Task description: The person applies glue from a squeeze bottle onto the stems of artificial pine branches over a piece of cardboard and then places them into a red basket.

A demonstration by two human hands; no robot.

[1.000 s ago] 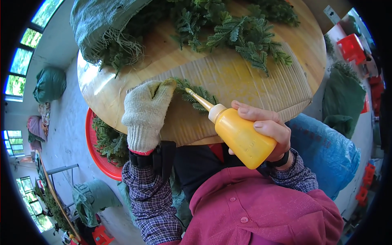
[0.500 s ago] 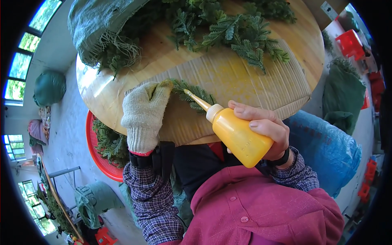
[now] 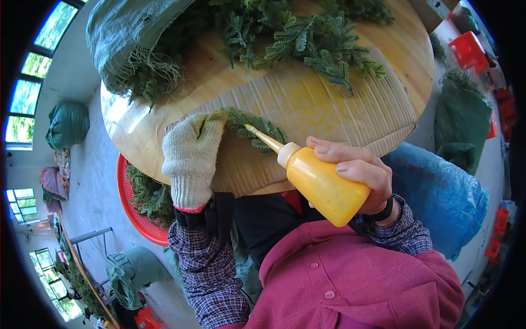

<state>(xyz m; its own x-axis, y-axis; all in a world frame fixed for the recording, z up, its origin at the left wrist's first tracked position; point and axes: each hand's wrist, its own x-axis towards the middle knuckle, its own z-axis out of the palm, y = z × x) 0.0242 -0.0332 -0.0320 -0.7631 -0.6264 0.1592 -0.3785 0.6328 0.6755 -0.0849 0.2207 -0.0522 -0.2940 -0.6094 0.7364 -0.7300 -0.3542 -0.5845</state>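
Observation:
My left hand (image 3: 192,156), in a knitted cream glove, presses flat on a small green fern-like sprig (image 3: 257,129) lying on a sheet of corrugated cardboard (image 3: 329,109). My right hand (image 3: 356,170) grips a yellow squeeze bottle (image 3: 320,183) tilted to the upper left. Its long nozzle tip touches the sprig close to the gloved fingers. The cardboard lies on a round wooden table (image 3: 137,137).
More green sprigs (image 3: 318,44) are piled at the table's far side beside a green sack (image 3: 126,27). A red basket (image 3: 139,203) of greenery sits below the table's left edge. A blue bag (image 3: 444,192) is at my right, with red crates (image 3: 471,46) beyond.
The bottle's nozzle has shifted slightly left along the sprig toward the gloved hand. The left hand stays pressed on the sprig.

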